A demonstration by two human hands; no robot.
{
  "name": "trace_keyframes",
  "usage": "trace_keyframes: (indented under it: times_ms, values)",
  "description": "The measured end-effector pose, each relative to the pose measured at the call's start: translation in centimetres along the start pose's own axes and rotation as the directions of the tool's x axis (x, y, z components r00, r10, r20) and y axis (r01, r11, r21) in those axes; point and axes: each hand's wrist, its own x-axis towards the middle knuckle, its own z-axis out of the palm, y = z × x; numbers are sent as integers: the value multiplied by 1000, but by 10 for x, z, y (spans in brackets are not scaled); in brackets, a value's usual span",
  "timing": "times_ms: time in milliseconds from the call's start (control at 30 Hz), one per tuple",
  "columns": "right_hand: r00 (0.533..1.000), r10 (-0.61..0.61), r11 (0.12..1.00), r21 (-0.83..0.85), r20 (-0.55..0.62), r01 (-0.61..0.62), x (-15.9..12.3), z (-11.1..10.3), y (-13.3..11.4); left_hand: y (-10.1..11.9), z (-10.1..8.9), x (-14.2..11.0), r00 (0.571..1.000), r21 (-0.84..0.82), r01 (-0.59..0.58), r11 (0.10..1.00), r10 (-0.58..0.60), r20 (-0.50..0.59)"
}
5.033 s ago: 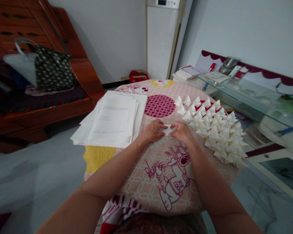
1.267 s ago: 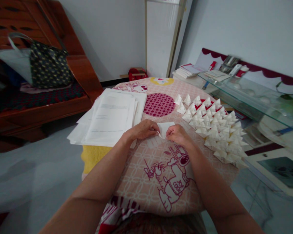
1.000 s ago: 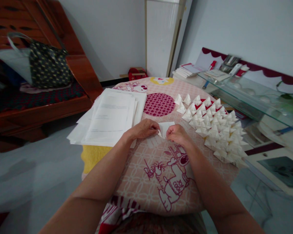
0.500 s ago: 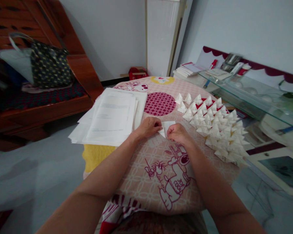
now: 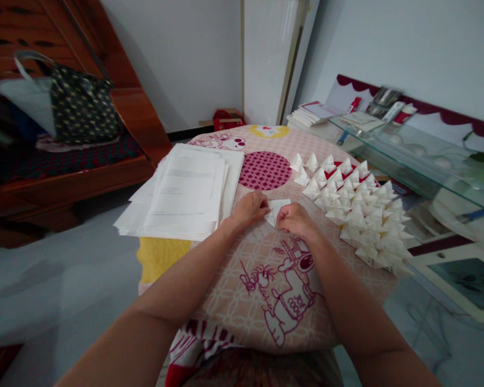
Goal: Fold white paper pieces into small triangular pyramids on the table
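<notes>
A small folded piece of white paper (image 5: 277, 206) lies on the patterned tablecloth (image 5: 234, 290) between my two hands. On its left side, my left hand (image 5: 251, 208) pinches the edge with fingers pressed together. My right hand (image 5: 295, 218) is closed on the right lower part of the same paper and hides some of it. Left of my hands rests a stack of printed paper sheets (image 5: 185, 188). To the right, several folded white paper pieces (image 5: 350, 199) with pointed tips stand packed in rows.
Along the right stands a glass-topped cabinet (image 5: 419, 161) with a metal pot (image 5: 387, 97) and booklets (image 5: 310, 114) on it. A wooden bench (image 5: 133, 123) on the left holds a dotted bag (image 5: 83, 107). A red object (image 5: 228, 119) sits on the floor by the wall.
Both hands stay at the paper with only slight finger movement. A little more of the paper's upper surface shows between them. The view has shifted slightly.
</notes>
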Motion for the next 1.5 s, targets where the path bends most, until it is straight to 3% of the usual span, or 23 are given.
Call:
trace_keyframes:
  times_ms: [267, 633, 900, 1300, 1500]
  values:
    - [1000, -12, 1000, -1, -5, 12, 1, 1, 1, 2, 0, 1, 1000, 32, 23, 999, -23, -3]
    - [996, -79, 988, -139, -51, 71, -5, 1, -7, 0, 2, 3, 997, 12, 73, 997, -73, 1]
    - [998, -55, 981, -190, -34, 48, -7, 0, -10, 1, 1, 4, 995, 7, 101, 995, -102, 6]
    - [978, -188, 944, -292, -92, 154, -8, 7, -5, 7, -2, 2, 993, 8, 113, 994, -113, 29]
    - [984, -160, 955, -266, -80, 134, -8, 5, -4, 9, -1, 3, 991, 23, 124, 992, -125, 44]
